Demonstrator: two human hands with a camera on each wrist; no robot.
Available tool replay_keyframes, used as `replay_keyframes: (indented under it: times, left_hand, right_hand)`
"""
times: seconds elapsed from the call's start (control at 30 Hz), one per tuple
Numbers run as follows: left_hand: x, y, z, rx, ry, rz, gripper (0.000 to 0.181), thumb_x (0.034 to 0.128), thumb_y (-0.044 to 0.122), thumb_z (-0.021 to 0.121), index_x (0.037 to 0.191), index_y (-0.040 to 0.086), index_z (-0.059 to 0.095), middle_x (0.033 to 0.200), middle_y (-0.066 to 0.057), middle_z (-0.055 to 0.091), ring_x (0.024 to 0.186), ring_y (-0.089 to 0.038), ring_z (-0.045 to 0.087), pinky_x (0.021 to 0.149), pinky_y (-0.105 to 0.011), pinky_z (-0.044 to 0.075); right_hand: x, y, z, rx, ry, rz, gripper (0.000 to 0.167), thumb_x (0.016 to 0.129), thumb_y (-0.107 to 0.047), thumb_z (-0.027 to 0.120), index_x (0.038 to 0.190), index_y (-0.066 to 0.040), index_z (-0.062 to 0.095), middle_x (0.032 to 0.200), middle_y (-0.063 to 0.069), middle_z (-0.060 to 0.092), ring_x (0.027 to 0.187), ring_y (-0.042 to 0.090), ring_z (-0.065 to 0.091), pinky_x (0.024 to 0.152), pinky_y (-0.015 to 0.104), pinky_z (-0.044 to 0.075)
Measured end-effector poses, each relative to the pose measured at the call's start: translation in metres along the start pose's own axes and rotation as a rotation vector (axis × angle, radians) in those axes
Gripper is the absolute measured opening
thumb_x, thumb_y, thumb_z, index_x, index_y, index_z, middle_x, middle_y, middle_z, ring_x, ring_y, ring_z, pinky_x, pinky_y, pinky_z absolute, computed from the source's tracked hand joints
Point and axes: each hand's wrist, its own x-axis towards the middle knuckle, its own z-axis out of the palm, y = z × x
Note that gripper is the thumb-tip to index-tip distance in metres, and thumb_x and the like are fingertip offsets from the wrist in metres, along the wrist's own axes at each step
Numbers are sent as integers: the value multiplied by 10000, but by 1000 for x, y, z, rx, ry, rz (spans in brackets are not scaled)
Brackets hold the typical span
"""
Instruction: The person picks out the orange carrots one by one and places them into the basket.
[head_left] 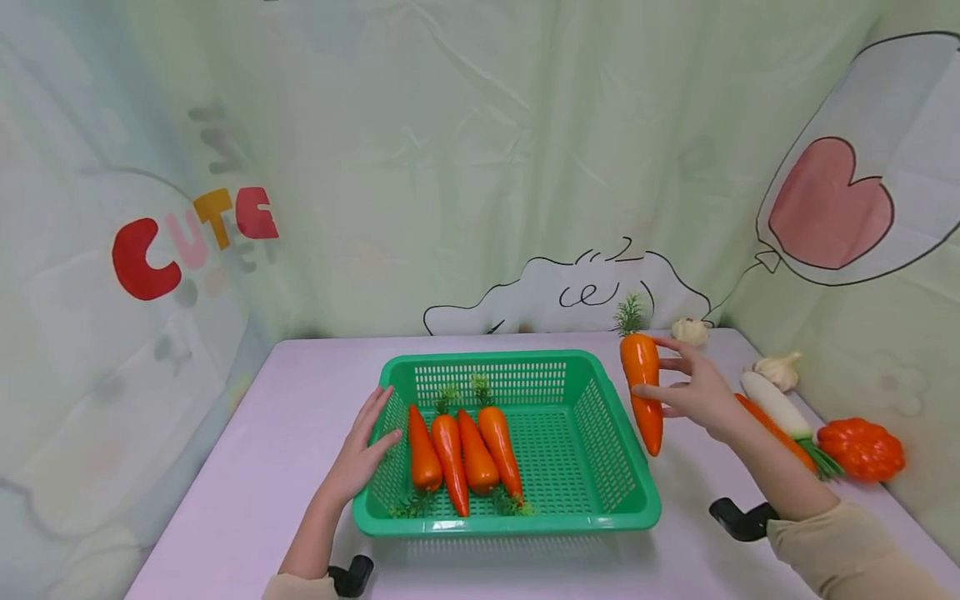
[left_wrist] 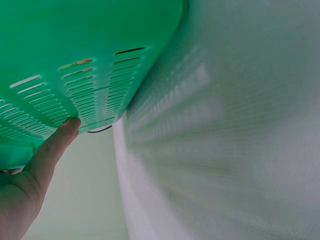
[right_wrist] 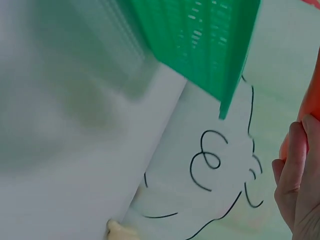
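My right hand [head_left: 697, 387] pinches an orange carrot [head_left: 642, 392] with a green leafy top, held up at the right rim of the green basket [head_left: 510, 525]. The carrot hangs tip down; in the right wrist view part of the carrot [right_wrist: 311, 100] shows above the fingers. Inside the basket, several carrots lie side by side at the left, such as one carrot [head_left: 497, 442], some with tops toward the back and some toward the front. My left hand [head_left: 360, 454] is at the basket's left side, fingers extended; the left wrist view shows the thumb [left_wrist: 55, 145] against the slotted wall.
On the right of the table [head_left: 315, 375] lie a white radish [head_left: 776, 404], another carrot [head_left: 776, 429], a red ribbed vegetable [head_left: 861, 450] and a garlic bulb [head_left: 780, 371]. Another garlic bulb [head_left: 690, 331] sits at the back edge. A printed curtain [head_left: 465, 167] hangs behind.
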Motion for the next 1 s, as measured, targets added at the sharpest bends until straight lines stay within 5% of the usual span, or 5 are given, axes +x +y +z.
replay_keyframes:
  times: [1.0]
  left_hand:
    - [-1,2,-1,-8,-4,6,600,918,116,518,1441,27,237,1499,-208,93,1351,-414,85,984,-670,124]
  right_hand:
    - [5,-14,102,115,-77,-2,802,772,-84,715,1409,-48,229,1265,322,388,653,190,595,537,364,539]
